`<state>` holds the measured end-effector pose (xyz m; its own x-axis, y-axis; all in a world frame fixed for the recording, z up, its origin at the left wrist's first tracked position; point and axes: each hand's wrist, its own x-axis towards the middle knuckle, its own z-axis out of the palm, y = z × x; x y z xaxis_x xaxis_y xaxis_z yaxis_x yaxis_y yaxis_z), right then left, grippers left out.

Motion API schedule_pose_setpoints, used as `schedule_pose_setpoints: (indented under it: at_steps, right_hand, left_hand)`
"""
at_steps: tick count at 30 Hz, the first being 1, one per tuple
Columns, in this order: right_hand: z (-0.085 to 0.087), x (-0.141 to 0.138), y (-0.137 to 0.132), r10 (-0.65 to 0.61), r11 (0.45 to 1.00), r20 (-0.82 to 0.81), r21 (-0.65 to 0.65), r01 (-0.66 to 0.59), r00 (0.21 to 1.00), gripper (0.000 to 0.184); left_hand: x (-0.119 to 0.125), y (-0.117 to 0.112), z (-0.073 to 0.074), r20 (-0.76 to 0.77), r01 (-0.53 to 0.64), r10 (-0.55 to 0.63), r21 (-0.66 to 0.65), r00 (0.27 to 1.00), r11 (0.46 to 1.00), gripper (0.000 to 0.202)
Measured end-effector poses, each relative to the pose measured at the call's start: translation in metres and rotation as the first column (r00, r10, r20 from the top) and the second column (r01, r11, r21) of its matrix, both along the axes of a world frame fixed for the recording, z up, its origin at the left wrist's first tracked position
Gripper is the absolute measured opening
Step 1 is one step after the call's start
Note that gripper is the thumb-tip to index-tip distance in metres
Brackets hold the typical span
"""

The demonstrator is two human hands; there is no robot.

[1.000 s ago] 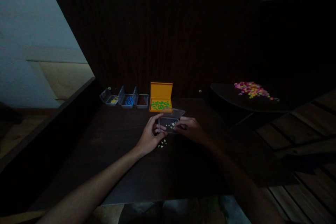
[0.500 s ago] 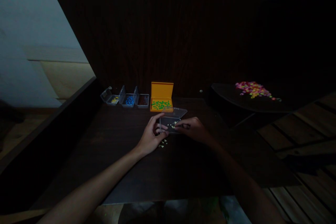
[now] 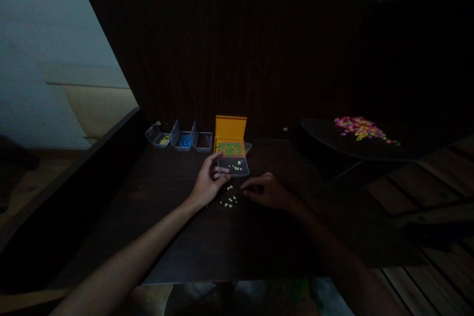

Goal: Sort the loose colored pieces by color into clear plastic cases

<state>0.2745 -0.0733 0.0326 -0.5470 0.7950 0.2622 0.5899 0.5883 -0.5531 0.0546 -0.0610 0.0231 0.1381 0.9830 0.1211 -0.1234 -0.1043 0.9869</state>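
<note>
beads (image 3: 228, 201), small & white, lie loose on table (image 3: 166, 237) btw the hands, just near of clear box (image 3: 234, 167). left hand (image 3: 206, 183) pinches clear box's left edge. right hand (image 3: 267, 191) curled, fingertips down by beads; grip can't tell. orange box (image 3: 230, 142) just far of it, small boxes (image 3: 181, 140) far left.

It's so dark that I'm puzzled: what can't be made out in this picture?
Head view:
white beads: too small for their shape.
right hand: darkness hides whether its fingertips pinch a bead.
left hand at the clear box: grip unclear, dim.
brown box: contents too dark.
</note>
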Motion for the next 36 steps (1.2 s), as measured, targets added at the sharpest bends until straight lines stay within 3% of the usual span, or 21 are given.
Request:
schedule_pose_setpoints:
  at_steps: [5, 11, 21, 30, 36]
  right_hand:
    - [-0.010, -0.011, 0.000, 0.144, 0.985, 0.091, -0.106, -0.134, 0.985, 0.024]
    - [-0.012, -0.017, -0.001, 0.192, 0.970, 0.101, -0.171, -0.173, 0.976, 0.022]
    - [-0.010, -0.013, 0.000, 0.106, 0.988, 0.207, -0.130, -0.081, 0.973, 0.018]
    - [-0.007, -0.012, 0.000, 0.104, 0.986, 0.215, -0.151, -0.073, 0.971, 0.018]
    - [0.002, -0.006, 0.001, -0.012, 0.994, 0.023, -0.111, 0.015, 1.000, 0.023]
  left_hand:
    - [-0.001, 0.002, -0.001, -0.005, -0.004, 0.004, 0.000, 1.000, 1.000, 0.072]
    - [0.000, 0.000, 0.000, -0.011, -0.004, 0.004, 0.006, 1.000, 1.000, 0.069]
    - [0.000, 0.000, 0.000, -0.019, 0.007, -0.007, -0.018, 1.000, 1.000, 0.070]
    - [0.000, 0.001, -0.002, -0.001, 0.023, -0.023, -0.028, 1.000, 0.999, 0.072]
    - [0.001, -0.001, -0.003, -0.005, 0.040, -0.040, -0.041, 0.999, 0.998, 0.072]
